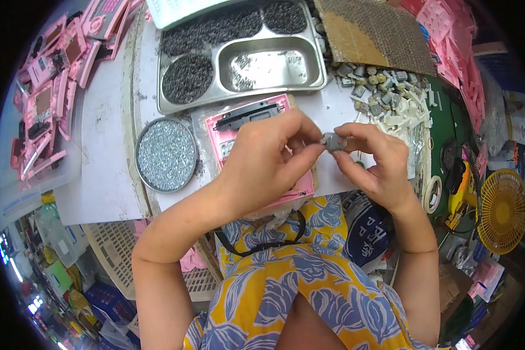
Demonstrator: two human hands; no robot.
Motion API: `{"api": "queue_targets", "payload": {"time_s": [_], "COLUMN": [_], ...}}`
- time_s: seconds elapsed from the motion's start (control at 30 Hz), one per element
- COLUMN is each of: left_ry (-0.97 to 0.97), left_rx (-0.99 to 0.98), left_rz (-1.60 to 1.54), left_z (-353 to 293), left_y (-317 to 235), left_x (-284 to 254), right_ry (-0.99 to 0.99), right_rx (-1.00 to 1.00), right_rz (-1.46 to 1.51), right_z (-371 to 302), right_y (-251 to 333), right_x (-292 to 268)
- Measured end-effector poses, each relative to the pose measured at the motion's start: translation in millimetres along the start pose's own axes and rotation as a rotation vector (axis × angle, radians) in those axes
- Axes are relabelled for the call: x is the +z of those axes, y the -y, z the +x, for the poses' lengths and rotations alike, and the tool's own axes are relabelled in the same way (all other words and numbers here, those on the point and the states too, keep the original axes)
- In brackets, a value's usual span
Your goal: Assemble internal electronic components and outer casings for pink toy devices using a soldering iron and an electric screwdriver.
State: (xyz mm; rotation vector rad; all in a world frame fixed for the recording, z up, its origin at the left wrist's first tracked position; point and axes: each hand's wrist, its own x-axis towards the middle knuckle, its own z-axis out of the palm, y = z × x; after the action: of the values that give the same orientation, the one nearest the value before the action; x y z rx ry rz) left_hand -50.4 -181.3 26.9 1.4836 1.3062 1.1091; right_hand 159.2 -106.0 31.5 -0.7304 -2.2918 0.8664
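Thumb and forefinger of my right hand (379, 160) pinch a small grey gearbox-like part (335, 142) with a reddish spot on it. My left hand (268, 154) is closed beside it, thumb and fingertips meeting at the part's left end; whatever tiny piece they grip there is too small to make out. Beneath my hands lies a pink plastic housing (302, 189) on a clear bag, with a long dark grey bar (249, 116) set across its far end. My left hand and forearm cover much of the housing.
A metal compartment tray (168, 105) holds dark screws at the back. Left of the housing stands a round tin of silvery small parts (165, 155). Grey gearboxes and white plastic pieces (399, 111) are heaped at right. Pink housings (46, 105) pile up far left; a yellow fan (503, 211) is at right.
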Motion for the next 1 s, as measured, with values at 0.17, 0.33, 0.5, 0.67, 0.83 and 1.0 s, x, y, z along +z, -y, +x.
{"api": "queue_targets", "payload": {"time_s": [0.17, 0.33, 0.5, 0.67, 0.83, 1.0], "left_ry": [-0.005, 0.226, 0.275, 0.318, -0.209, -0.231], "left_rx": [0.038, -0.076, -0.02, 0.181, 0.295, 0.22], "left_rz": [0.055, 0.136, 0.13, 0.38, 0.807, 0.995], "left_z": [4.0, 26.4, 49.8, 116.7, 214.0, 228.0], "left_y": [-5.2, -28.8, -25.5, -19.8, 37.7, 41.2], "left_x": [6.9, 0.1, 20.0, 24.0, 2.8, 10.0], "right_ry": [-0.18, -0.16, -0.208, -0.354, -0.418, -0.409], "right_rx": [-0.007, -0.072, 0.265, 0.419, 0.392, 0.415], "right_rz": [0.149, 0.056, 0.474, 0.771, 0.819, 0.748], "right_z": [-14.7, -14.9, -36.4, -41.8, -39.0, -54.6], "right_y": [-8.1, -9.4, -14.2, -29.5, -49.2, -51.0], "right_x": [7.0, -11.9, -13.6, -32.6, -45.1, -51.8]}}
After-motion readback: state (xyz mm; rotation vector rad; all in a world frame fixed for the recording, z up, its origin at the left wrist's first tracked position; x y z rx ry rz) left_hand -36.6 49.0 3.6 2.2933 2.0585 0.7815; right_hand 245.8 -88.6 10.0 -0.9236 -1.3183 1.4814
